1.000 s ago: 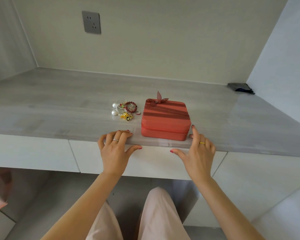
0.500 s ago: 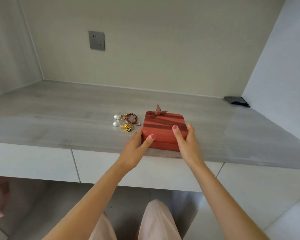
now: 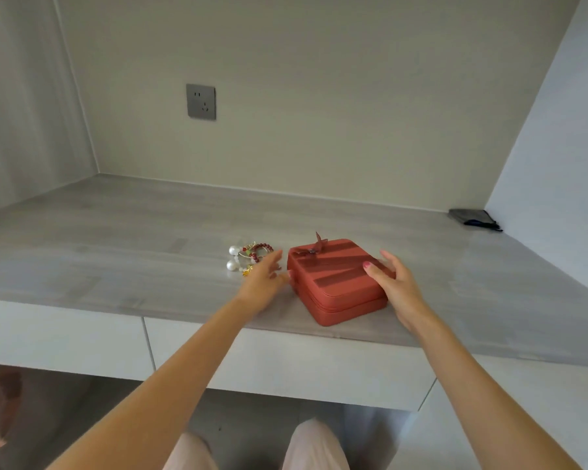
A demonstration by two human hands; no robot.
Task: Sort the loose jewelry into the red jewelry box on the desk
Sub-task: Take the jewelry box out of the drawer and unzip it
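Note:
The red jewelry box (image 3: 333,283) lies closed on the grey desk (image 3: 116,252), turned at an angle, with a small bow on its far edge. My right hand (image 3: 392,283) grips its right side, thumb on the lid. My left hand (image 3: 263,283) reaches along the box's left side with fingers nearly straight, touching its left edge. Just left of the box lies the loose jewelry (image 3: 248,257): two white pearls, a red bead bracelet and a small gold piece, partly hidden by my left fingers.
A dark pouch (image 3: 474,218) lies in the desk's far right corner against the wall. A wall socket (image 3: 201,101) sits above the desk. White drawer fronts (image 3: 65,337) run under the desk edge, and my knees show below.
Both hands went from the desk's front edge onto the box. The box has been turned so one corner points toward me. My left hand has slid forward beside the jewelry.

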